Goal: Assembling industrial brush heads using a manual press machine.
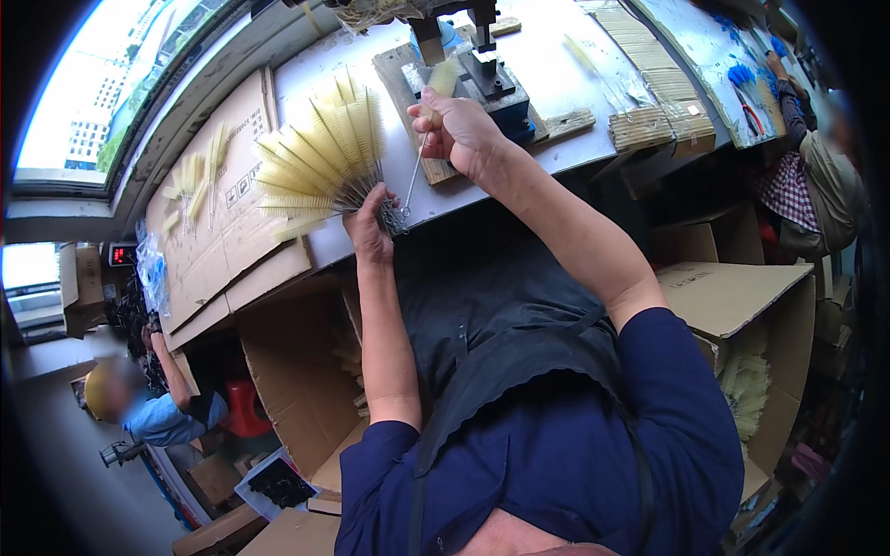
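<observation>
My left hand [371,227] is closed round the wire handles of a fanned bundle of pale yellow bottle brushes [324,153], their bristle heads spreading up and to the left. My right hand [454,130] grips a single bottle brush [443,78] by its bristle end. Its thin wire stem slants down toward the looped ends of the bundle. Just beyond my right hand stands a dark metal bench press [496,97] on a wooden board [399,69]. The fingertips of my left hand are partly hidden by the handles.
Loose brushes [190,190] lie on flattened cardboard [236,241] at the left. Stacked cardboard [644,125] is on the table's right. Open boxes stand either side of me; the right one holds more brushes [744,389]. Two other people work at far left and far right.
</observation>
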{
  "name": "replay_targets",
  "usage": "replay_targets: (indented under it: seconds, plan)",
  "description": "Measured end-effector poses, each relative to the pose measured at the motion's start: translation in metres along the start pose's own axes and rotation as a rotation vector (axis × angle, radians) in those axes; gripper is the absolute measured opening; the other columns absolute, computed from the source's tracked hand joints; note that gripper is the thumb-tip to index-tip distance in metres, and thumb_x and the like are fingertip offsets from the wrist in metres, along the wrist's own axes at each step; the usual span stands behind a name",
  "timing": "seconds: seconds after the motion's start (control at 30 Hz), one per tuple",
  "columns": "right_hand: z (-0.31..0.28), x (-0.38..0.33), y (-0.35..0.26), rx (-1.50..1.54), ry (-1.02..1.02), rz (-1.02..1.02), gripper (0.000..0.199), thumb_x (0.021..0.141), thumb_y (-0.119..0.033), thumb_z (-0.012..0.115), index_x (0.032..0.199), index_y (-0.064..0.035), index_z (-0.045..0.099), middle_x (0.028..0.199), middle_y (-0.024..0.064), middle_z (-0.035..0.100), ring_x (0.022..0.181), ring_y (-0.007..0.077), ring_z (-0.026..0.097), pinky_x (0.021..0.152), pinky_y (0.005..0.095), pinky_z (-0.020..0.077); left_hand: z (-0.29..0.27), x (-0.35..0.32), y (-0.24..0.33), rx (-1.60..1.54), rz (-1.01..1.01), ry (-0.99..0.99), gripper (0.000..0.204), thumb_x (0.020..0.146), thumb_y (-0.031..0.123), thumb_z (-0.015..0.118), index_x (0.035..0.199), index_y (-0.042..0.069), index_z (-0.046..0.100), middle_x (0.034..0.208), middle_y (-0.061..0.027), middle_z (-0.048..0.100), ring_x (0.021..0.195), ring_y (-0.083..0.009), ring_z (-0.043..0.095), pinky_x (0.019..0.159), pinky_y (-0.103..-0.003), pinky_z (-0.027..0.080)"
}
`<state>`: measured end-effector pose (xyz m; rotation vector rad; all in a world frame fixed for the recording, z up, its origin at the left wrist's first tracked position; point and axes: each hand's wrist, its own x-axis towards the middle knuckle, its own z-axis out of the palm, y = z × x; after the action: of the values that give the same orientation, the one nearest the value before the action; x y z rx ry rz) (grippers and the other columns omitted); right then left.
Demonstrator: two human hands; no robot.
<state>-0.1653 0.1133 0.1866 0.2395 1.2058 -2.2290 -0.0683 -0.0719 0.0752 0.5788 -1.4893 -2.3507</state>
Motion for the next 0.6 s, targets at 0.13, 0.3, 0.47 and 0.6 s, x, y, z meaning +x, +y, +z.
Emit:
replay_targets:
  seconds: [0.13,0.3,0.47,0.6]
  plan:
    - [-0.005,-0.014,0.008,0.186,0.005,-0.04,0.039,0.108,-0.034,0.036,0.105,-0.0004,0.054,0.062,-0.0071,0.035,0.048,0.0054,0.027,0.042,0.022,0.0245,0.003,-0.002,0.0,-0.019,0.003,-0.022,0.029,0.08,0.003,0.074,0.106,0.0,0.061,0.087,-0.0076,0.065,0.07,-0.0178,0.065,0.059,-0.032,0.056]
    - [-0.049,-0.03,0.001,0.365,-0.166,-0.092,0.034,0.108,-0.034,0.037,0.105,-0.0031,0.051,0.059,-0.0072,0.029,0.047,0.006,0.025,0.04,0.0211,0.0236,-0.001,0.0,0.002,-0.004,-0.007,-0.008,0.03,0.08,0.002,0.074,0.107,0.0,0.06,0.087,-0.0076,0.065,0.072,-0.0181,0.066,0.06,-0.033,0.056]
    - [-0.095,-0.014,0.002,0.594,-0.503,-0.13,0.032,0.109,-0.036,0.035,0.094,-0.0101,0.048,0.061,-0.0071,0.03,0.052,0.0071,0.027,0.044,0.0205,0.0266,-0.003,0.003,-0.002,-0.017,-0.022,-0.021,0.029,0.081,0.004,0.073,0.107,-0.001,0.061,0.087,-0.0076,0.066,0.073,-0.0185,0.066,0.062,-0.033,0.056]
    - [-0.101,-0.002,0.001,0.639,-0.556,-0.12,0.033,0.109,-0.034,0.033,0.091,-0.0109,0.048,0.059,-0.0071,0.03,0.051,0.0075,0.027,0.043,0.0204,0.0275,-0.008,0.005,-0.002,-0.005,-0.049,-0.004,0.029,0.082,0.005,0.073,0.108,-0.001,0.061,0.089,-0.0074,0.066,0.074,-0.0187,0.067,0.062,-0.033,0.056]
